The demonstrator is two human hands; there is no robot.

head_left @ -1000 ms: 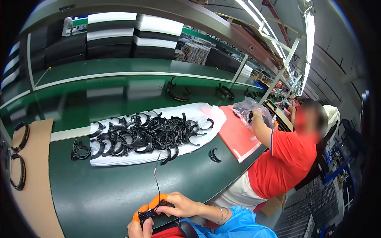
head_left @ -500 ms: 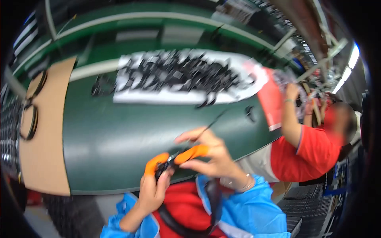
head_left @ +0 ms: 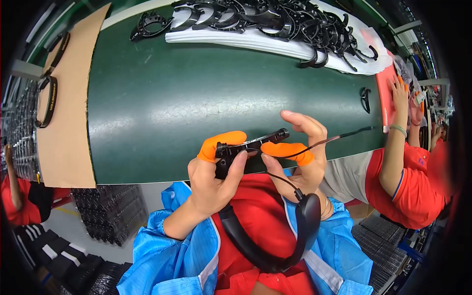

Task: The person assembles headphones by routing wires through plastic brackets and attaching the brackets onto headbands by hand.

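My left hand (head_left: 214, 179) is closed around a curved black plastic headphone part (head_left: 270, 139), its orange-covered index finger on top and thumb below. My right hand (head_left: 305, 152), also with an orange finger cover, pinches a thin black cable (head_left: 327, 141) at the part's near edge; the other fingers are raised. The cable's loose end stretches right over the table. Below my hands, a black headphone headband (head_left: 248, 250) with a rounded black end lies against my chest, and a thin cable rises from it toward my right hand.
Many black curved parts (head_left: 290, 22) lie on white foam sheets (head_left: 236, 40) across the green table (head_left: 162, 123). One small black part (head_left: 365, 100) lies at the right. Cardboard (head_left: 71, 113) with black headbands (head_left: 47, 105) is on the left. A co-worker in red (head_left: 408, 182) works at the right.
The view has tilted down and sharpened, so the foam sheets sit higher. The black part has turned lengthwise between my hands, and the headband below shows more fully.
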